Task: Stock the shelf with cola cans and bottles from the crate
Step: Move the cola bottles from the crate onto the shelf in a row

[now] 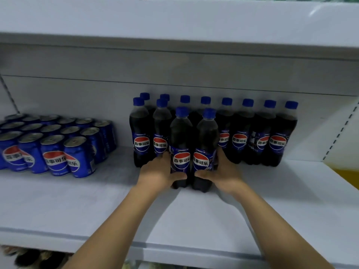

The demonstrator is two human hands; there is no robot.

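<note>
Two cola bottles with blue caps stand side by side on the white shelf (97, 200), in front of the bottle rows. My left hand (158, 174) grips the left bottle (181, 144) low on its body, thumb across its front. My right hand (223, 174) grips the right bottle (206, 144) the same way. Behind them several more cola bottles (260, 136) line the back of the shelf. A block of blue cola cans (54, 144) sits at the left. The crate is out of view.
The shelf above (174, 22) overhangs the bottle caps. A slotted upright (342, 133) bounds the shelf on the right, with something yellow (347, 171) beyond it. Bare shelf surface lies between the cans and the bottles and along the front edge.
</note>
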